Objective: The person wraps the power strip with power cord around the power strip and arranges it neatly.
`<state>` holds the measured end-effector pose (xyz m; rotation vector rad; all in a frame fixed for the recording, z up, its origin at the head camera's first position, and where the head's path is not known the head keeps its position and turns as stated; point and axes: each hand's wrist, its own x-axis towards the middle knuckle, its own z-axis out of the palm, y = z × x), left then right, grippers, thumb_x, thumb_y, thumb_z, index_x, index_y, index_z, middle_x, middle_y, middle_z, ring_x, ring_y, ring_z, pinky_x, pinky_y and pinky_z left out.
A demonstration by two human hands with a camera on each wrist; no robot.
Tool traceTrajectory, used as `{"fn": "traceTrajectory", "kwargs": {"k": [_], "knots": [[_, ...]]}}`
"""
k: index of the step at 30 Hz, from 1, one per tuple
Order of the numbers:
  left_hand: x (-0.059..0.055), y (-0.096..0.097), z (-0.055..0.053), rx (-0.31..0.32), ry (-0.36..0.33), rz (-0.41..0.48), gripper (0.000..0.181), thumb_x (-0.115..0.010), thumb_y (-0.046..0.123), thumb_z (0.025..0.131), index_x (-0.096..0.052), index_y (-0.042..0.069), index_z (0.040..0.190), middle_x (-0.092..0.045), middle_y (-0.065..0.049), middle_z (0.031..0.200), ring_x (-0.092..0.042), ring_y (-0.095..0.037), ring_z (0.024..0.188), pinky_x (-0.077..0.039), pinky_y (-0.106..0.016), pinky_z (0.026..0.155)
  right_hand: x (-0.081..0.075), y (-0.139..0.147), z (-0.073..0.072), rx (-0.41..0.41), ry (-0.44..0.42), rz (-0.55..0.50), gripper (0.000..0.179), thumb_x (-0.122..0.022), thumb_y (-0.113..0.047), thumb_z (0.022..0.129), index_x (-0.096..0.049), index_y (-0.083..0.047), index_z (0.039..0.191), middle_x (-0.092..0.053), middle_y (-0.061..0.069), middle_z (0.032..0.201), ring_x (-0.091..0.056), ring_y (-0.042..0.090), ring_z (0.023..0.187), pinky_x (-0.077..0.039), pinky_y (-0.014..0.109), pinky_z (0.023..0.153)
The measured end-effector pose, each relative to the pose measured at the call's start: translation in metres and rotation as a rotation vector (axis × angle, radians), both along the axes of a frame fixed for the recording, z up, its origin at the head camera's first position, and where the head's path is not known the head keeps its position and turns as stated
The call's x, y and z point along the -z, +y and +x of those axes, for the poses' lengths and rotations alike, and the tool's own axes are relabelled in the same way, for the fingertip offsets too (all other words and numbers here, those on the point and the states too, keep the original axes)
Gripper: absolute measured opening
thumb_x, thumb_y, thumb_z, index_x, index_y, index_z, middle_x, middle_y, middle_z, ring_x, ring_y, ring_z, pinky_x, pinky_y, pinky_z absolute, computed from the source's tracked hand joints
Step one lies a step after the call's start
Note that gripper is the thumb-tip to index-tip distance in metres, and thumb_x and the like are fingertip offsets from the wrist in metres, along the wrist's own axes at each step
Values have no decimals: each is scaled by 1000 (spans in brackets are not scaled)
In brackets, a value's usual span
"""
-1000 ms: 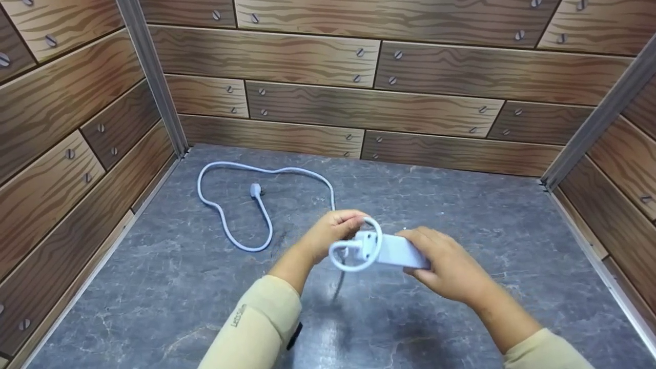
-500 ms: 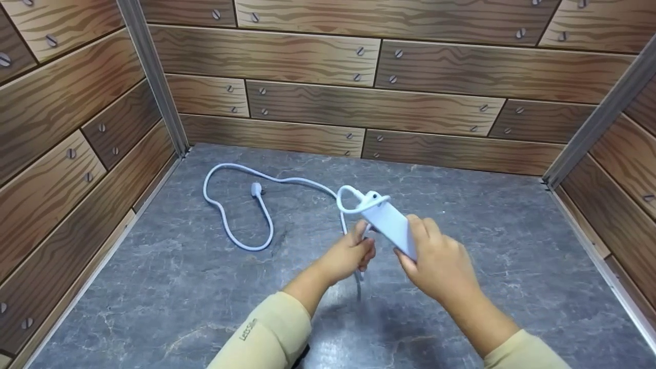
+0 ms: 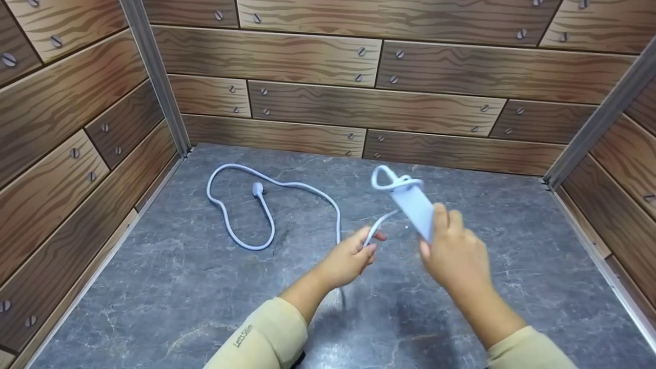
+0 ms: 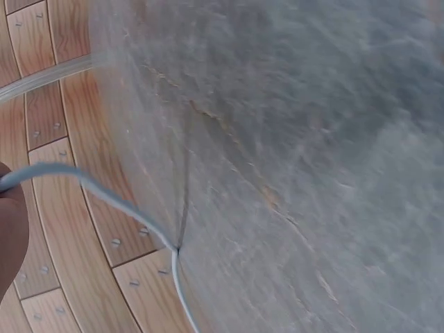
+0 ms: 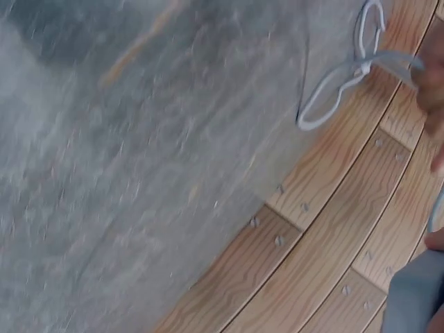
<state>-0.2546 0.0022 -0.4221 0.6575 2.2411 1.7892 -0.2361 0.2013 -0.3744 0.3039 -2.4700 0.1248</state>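
Note:
A slim white power strip [image 3: 414, 210] is held up off the table, tilted, in my right hand [image 3: 458, 259], whose fingers and thumb grip its near end. At its far end the white cord makes a small loop [image 3: 383, 178]. My left hand [image 3: 348, 260] pinches the cord [image 3: 379, 223] a short way left of the strip. From that hand the cord runs down to the table and curves back in a wide bend, ending in a white plug [image 3: 257, 189] at the left. The left wrist view shows the cord [image 4: 118, 200] hanging from the fingers; the right wrist view catches the strip's corner [image 5: 415, 298].
The grey marbled tabletop [image 3: 169, 287] is walled by wood-plank panels at the back [image 3: 307, 102], left [image 3: 56, 205] and right [image 3: 630, 195]. Metal posts stand in the back left corner [image 3: 159, 77] and back right corner [image 3: 594, 123].
My right hand has swung the power strip from lying sideways to pointing away, and moved it right. My left hand has come nearer, and a stretch of cord now spans between the hands.

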Motion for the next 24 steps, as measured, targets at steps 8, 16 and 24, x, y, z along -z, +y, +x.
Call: {"fn": "traceTrajectory", "kwargs": {"k": [8,16,24], "knots": [[-8,-7,7,-61,253,-332,16,-50,18,94,-60,18,107,-43,9,61,-35,-5,48,-32,-18,45,0,27,-7,141,-82,22,63,-67,-15,69,-42,2,124,-48,26,84,-47,37,47,-37,45,35],[-17,-28,6,-123,529,-596,12,-55,24,91,-65,18,88,-53,10,64,-45,-6,56,-39,-20,52,2,69,-15,256,-260,22,56,-52,-7,76,-34,6,127,-41,30,82,-46,42,49,-33,42,35],[-39,-42,-2,-229,763,-682,16,-53,27,92,-62,17,85,-60,7,71,-52,-10,60,-46,-30,57,19,84,-15,176,-143,228,47,-57,-3,72,-43,0,116,-45,26,78,-45,43,51,-35,47,41]]}}
